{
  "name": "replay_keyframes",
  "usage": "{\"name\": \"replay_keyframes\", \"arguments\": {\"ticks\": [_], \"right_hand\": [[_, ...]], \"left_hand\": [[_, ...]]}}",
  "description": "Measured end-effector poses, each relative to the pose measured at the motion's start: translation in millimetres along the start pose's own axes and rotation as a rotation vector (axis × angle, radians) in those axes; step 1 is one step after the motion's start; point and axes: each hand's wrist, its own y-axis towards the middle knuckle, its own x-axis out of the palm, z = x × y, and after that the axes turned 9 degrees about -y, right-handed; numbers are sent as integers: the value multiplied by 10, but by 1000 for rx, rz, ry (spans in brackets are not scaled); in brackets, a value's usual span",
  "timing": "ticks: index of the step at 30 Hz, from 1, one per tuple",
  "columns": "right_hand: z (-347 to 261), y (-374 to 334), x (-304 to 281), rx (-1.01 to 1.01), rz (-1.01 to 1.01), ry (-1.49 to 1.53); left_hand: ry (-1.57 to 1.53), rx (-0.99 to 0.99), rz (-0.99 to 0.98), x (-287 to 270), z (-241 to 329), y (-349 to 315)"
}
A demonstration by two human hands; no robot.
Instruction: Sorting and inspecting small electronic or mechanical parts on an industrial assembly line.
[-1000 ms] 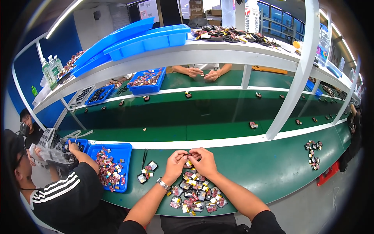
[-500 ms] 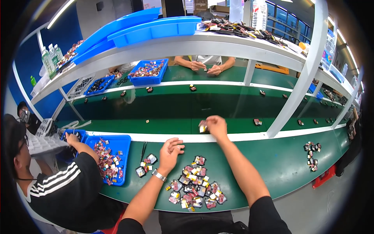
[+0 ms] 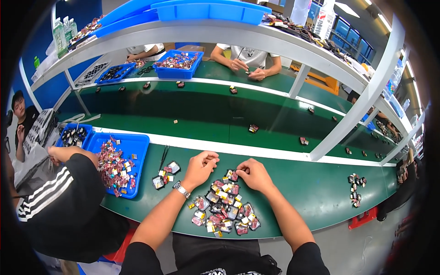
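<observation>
Pinching only the rim seems best for the black-edged, red-and-white electronic module (image 3: pixel 231 175) below frame centre; our right hand (image 3: pixel 242 173) sits narrow there, grip unclear; our left hand (image 3: pixel 201 167) is loosely open.

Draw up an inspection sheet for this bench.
Surface: green table, white rail behind.
Work things: heap of parts near the front edge; more in blue tray.
Clutter: tweezers at left, beside loose parts.
Hands: left hand loosely curled, seemingly empty; right hand at the heap's far end, grip unclear.
Cables: pale strand on floor, possibly a cord.
Surroundings: belt carrying parts; shelf above; co-worker left, another opposite.
</observation>
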Motion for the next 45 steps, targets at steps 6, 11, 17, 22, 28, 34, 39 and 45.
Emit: {"name": "replay_keyframes", "arguments": {"ticks": [6, 11, 17, 22, 28, 34, 39, 45], "right_hand": [[-52, 17, 108, -132, -2, -1], [-285, 117, 34, -423, 91, -53], [-412, 28, 82, -427, 358, -19], [-403, 16, 133, -488, 393, -217], [-297, 41, 128, -472, 281, -107], [-252, 50, 76, -487, 228, -73], [-223, 57, 112, -434, 212, -44], [-192, 59, 190, -373, 289, 64]], "left_hand": [[43, -96, -189, 83, 78, -30], [-52, -155, -334, 20, 21, -51], [-343, -195, -243, 49, 95, -26], [-403, -240, -191, 55, 91, -4], [-382, -254, -183, 116, 58, -44], [-440, -241, -255, 100, -2, -32], [-401, -263, -266, 96, 97, -20], [-455, -245, -352, 51, 68, -19]]}}
